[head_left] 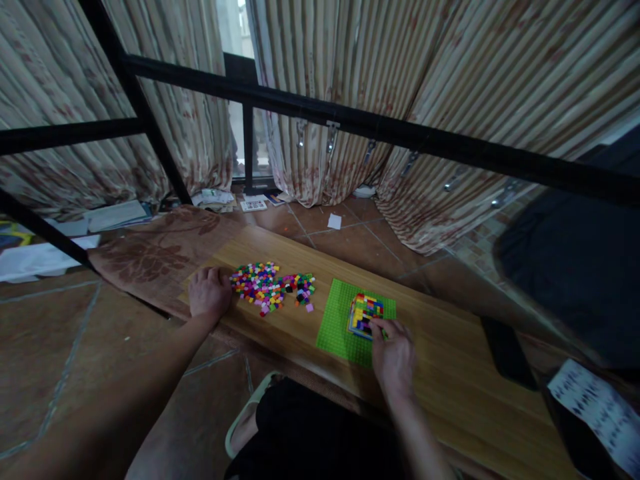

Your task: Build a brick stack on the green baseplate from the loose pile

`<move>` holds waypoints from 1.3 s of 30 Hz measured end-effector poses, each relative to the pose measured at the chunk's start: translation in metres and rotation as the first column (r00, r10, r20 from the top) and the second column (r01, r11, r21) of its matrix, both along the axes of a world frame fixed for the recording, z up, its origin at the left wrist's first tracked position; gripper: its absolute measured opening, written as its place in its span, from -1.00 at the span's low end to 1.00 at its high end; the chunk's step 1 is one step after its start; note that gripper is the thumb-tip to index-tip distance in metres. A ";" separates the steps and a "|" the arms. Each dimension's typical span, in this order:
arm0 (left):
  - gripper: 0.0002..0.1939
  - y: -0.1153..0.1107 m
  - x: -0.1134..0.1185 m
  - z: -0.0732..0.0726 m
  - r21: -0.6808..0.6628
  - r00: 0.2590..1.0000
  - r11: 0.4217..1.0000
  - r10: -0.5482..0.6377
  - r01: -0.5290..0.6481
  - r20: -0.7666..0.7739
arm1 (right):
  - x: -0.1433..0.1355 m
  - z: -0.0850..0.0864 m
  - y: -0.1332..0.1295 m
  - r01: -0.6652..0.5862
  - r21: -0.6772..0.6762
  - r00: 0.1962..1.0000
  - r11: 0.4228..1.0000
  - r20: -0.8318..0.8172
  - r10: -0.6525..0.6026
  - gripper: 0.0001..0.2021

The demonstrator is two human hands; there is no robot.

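Brick build (367, 311), multicolored, on green baseplate (334, 330) atop wooden desk (445, 363). Touching its five o'clock edge: right hand (395, 353), thumb and finger narrowed to a pinch; cannot tell whether holding a brick. Spread toward nine o'clock: loose bricks (260, 287) in many colors. Just beyond, left hand (210, 293) on the desk, fingers curled; cannot tell whether holding any. Flat black object (509, 352) near three o'clock, printed sheet (593, 403) toward four. Farther out, tiled floor (193, 410) at eight, white paper (335, 221) near eleven, dark metal rail (310, 105) and striped curtains (320, 40) across twelve.
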State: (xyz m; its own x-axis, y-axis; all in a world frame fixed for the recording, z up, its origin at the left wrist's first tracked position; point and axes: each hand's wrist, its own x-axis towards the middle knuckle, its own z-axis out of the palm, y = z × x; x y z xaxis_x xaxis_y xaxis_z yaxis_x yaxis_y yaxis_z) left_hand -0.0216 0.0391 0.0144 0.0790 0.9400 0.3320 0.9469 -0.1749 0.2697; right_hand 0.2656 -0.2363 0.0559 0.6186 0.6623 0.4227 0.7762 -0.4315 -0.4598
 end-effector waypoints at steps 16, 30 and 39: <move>-0.62 -0.002 0.000 0.001 -0.011 1.000 1.000 0.000 0.000 0.026 | -0.031 0.040 -0.024 0.137 0.394 0.957 0.909 -0.290 -0.019 -0.73; -0.67 -0.005 -0.002 -0.001 -0.013 1.000 1.000 -0.003 0.003 0.025 | -0.119 -0.017 0.015 -0.396 0.146 0.835 0.907 -0.354 0.421 -0.77; -0.71 -0.008 -0.002 -0.004 -0.020 0.998 1.000 -0.012 0.013 0.061 | -0.140 -0.022 0.094 -0.502 0.086 0.856 0.860 -0.088 0.509 -0.79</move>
